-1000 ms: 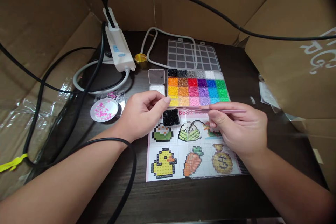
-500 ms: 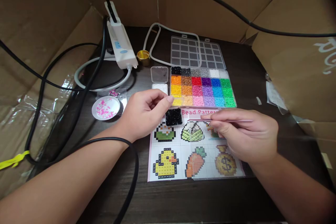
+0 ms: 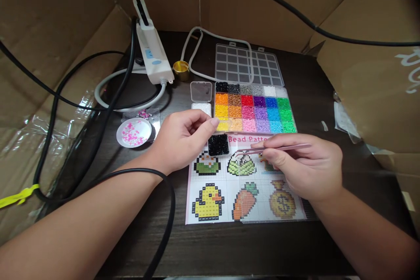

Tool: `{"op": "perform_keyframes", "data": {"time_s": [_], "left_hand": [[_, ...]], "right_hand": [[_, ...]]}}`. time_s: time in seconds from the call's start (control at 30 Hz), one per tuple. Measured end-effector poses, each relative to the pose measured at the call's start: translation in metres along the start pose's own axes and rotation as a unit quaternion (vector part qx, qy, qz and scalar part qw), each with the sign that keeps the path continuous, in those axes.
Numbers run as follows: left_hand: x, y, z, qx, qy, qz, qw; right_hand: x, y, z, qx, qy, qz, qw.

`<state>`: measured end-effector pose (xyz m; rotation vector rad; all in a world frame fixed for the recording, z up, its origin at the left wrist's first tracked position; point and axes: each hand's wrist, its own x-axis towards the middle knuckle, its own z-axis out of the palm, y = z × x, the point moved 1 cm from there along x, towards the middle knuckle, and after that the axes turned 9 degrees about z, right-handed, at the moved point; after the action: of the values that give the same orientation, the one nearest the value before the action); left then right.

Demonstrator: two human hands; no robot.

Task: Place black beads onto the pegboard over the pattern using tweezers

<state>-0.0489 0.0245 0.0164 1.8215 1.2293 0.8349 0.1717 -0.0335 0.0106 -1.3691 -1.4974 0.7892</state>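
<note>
My right hand point(image 3: 308, 164) is closed around pink tweezers point(image 3: 254, 152), whose tips point left over a green-and-white pattern on the bead pattern sheet point(image 3: 213, 223). Whether a bead sits in the tips is too small to tell. Thumb and finger of my left hand point(image 3: 185, 138) pinch near the clear raised lid of a small box of black beads point(image 3: 218, 145), at the sheet's top edge. Under the right hand, a clear pegboard point(image 3: 278, 222) covers part of the sheet.
Behind the hands is an open compartment case point(image 3: 256, 113) of colored beads. A small box of white beads point(image 3: 201, 107) and a white dish point(image 3: 141, 133) of pink beads stand left. A power strip point(image 3: 155, 59), a gold cup point(image 3: 181, 70) and black cables point(image 3: 164, 236) surround them.
The tweezers have tilted slightly, and their two arms now show apart. My right hand has shifted a little left; my left hand stays by the black bead box.
</note>
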Motion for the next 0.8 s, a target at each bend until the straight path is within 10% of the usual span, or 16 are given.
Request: {"op": "perform_keyframes", "data": {"time_s": [0.2,0.8], "left_hand": [[0.0003,0.0004,-0.0003,0.0,0.003,0.007,1.0],[0.0002,-0.0019,0.0,0.006,0.005,0.003,1.0]], "right_hand": [[0.0009,-0.0004,0.0027,0.107,0.064,0.016,0.992],[0.0007,-0.0043,-0.0064,0.216,0.0,0.067,0.974]]}}
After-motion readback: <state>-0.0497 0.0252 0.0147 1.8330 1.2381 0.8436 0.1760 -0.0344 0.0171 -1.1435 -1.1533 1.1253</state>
